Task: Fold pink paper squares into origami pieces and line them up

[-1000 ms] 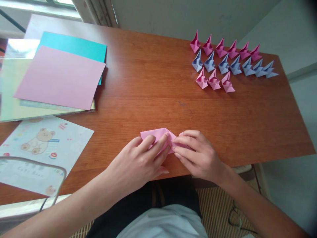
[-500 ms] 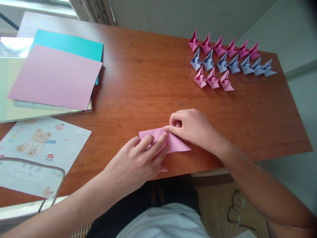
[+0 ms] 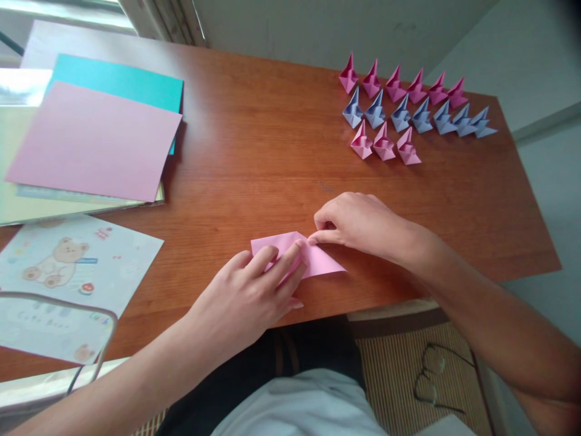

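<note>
Wooden tabletop [image 3: 254, 151] | pink folded paper [image 3: 321, 261] lies near your edge | your left hand [image 3: 254, 290], fingers spread, presses it | your right hand [image 3: 363, 221], fingers curled narrow, has slid rightward along the sloping fold

A bear-print sheet [image 3: 124, 260] lies on the worktop [image 3: 227, 151] near nine o'clock; a curtain [image 3: 163, 21] hangs at eleven; glasses [image 3: 425, 371] rest, arms open, on a striped mat [image 3: 385, 363] between four and five.
</note>
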A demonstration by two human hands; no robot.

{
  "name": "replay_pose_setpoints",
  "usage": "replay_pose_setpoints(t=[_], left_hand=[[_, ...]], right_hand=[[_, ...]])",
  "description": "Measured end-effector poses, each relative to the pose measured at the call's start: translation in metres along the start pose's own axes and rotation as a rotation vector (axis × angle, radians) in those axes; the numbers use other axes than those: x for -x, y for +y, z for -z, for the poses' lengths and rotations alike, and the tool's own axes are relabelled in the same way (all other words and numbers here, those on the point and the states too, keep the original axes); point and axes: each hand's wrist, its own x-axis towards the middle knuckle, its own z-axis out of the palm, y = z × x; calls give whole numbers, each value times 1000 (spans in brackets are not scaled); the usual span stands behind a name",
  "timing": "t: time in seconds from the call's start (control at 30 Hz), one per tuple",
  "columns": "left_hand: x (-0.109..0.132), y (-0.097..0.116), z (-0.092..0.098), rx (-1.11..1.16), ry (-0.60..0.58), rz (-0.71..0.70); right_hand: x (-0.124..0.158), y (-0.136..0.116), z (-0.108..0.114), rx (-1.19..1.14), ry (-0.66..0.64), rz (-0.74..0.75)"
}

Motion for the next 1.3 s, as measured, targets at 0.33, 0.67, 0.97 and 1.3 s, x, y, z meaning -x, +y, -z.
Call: replay_pose_setpoints(t=[0.33,0.67,0.97,1.3], left_hand=[[-1,-2,0,8,37,-9],[-1,-4,-2,99,44,32],[-1,-2,-7,121,105,52],[2,6,-10,293,290,182]], right_hand=[[32,8,4,145,-199,5],[59,35,-28,-122,-19,39],[66,-13,-64,-209,424,-162],[69,-37,-83,-492,617,-160]])
